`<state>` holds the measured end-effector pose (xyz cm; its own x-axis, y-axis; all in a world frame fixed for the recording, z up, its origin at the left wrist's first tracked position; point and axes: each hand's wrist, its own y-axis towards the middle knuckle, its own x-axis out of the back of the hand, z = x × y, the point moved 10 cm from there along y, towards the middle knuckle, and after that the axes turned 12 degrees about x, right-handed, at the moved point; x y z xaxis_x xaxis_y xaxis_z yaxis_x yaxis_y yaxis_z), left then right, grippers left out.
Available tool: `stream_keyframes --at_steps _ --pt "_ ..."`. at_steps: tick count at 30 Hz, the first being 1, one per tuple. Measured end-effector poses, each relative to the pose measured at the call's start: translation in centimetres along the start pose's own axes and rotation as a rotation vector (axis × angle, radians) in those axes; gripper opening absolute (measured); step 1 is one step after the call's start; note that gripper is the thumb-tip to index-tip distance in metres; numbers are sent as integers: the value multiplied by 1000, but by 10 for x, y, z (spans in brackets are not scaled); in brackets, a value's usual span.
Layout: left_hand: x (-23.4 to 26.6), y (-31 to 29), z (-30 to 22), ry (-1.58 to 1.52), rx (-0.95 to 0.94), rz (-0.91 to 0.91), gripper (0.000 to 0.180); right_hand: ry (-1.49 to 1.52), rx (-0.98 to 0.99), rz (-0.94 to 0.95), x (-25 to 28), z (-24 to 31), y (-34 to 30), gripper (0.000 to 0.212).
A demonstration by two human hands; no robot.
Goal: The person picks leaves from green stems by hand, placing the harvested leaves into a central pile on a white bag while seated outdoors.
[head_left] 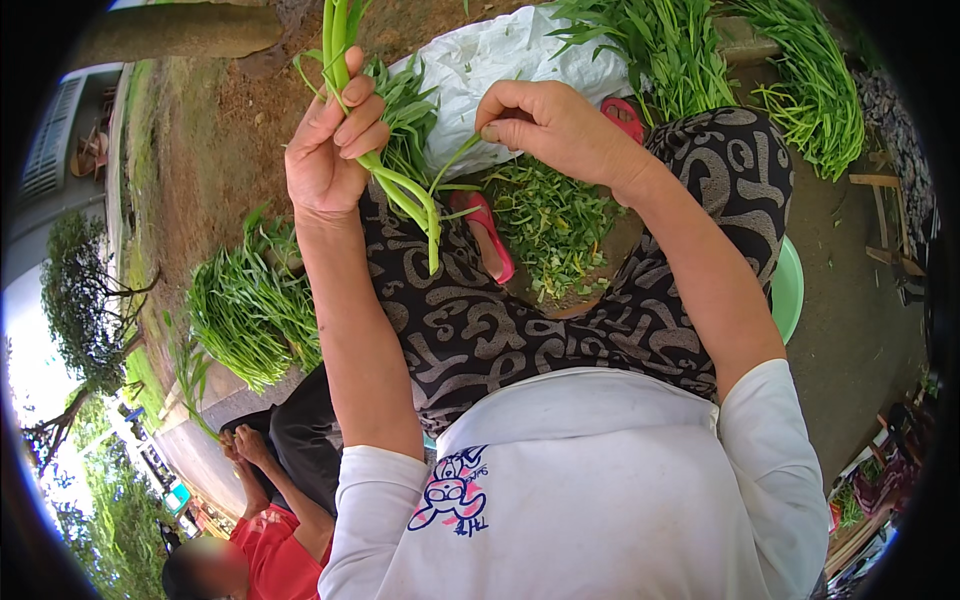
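Note:
My left hand [332, 150] is closed around several thick green water spinach stems [405, 192], raised at the upper left. Their cut ends hang down toward my lap, and their tops run out of the picture. To its right, my right hand [560, 130] pinches a thin green leaf stalk [455, 160] between thumb and forefinger. That stalk slants down to the stems' lower part; whether it is still joined to them I cannot tell. Below, between my feet, lies a heap of picked leaves [550, 225].
Beyond my knees a white sack [490, 60] is spread on the ground. Bundles of greens lie at the upper right [815, 95] and left [255, 305]. A light green basin [788, 290] stands beside my right thigh. At lower left, a person in red [285, 550] handles a stalk.

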<state>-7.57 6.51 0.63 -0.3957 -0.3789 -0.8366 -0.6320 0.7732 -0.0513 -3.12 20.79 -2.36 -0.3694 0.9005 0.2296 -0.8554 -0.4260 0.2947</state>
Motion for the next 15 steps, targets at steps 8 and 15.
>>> stream_keyframes --at_steps 8,15 --pt "-3 1 -6 18 -9 6 43 436 -131 -123 4 -2 0 12" --pt "-3 2 -5 13 -7 7 44 720 -64 -271 11 -10 2 13"
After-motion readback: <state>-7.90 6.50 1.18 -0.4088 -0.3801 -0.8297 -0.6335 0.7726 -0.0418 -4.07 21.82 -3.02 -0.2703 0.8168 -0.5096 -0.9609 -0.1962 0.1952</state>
